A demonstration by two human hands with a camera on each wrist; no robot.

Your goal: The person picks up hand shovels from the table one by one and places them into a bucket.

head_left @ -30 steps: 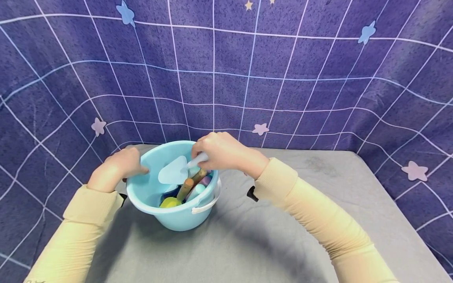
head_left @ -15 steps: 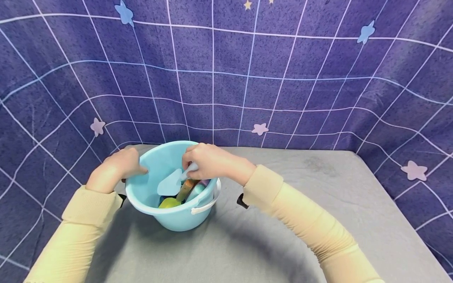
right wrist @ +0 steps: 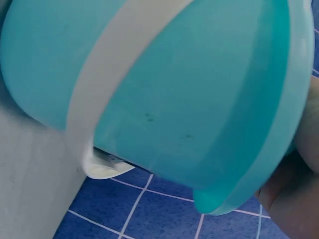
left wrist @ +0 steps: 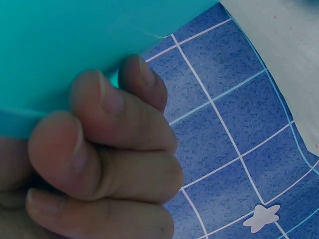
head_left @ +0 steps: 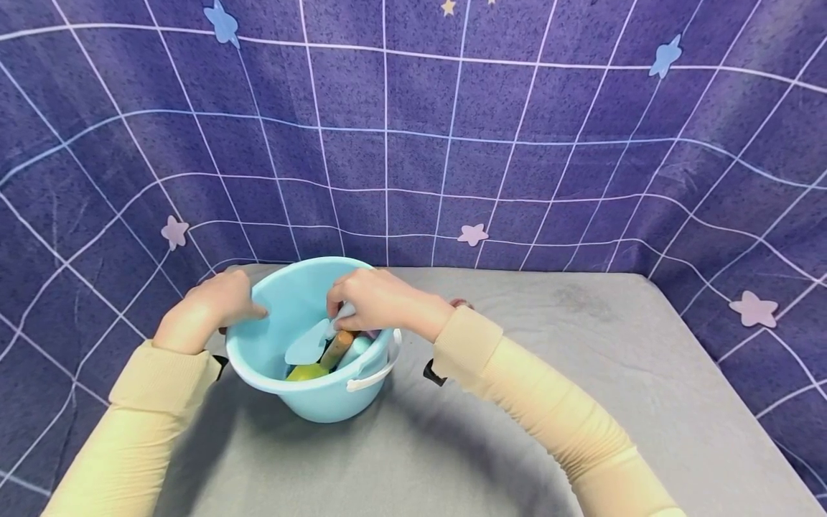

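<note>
A light blue bucket (head_left: 326,407) stands tilted on the grey cloth, its mouth toward me. At its left rim, my left hand (head_left: 209,307) grips the edge; the left wrist view shows curled fingers (left wrist: 134,122) against the blue wall. My right hand (head_left: 381,303) reaches over the far right rim and holds a pale blue toy shovel (head_left: 306,347) by its handle, blade down inside the bucket. Beside the blade lie a yellow-green piece (head_left: 306,373), an orange-brown stick-like handle (head_left: 337,350) and a pale aqua piece (head_left: 357,350). Other contents are hidden under the right hand.
The bucket's white carrying handle (head_left: 375,378) hangs along its right side. Grey cloth (head_left: 549,345) covers the table. A purple curtain (head_left: 413,165) with pale grid lines and stars surrounds the back and sides. Something small and reddish (head_left: 460,303) shows behind the right wrist.
My right hand has moved left and down with the shovel, so the blade sits lower inside the bucket. The left hand has kept its hold on the rim.
</note>
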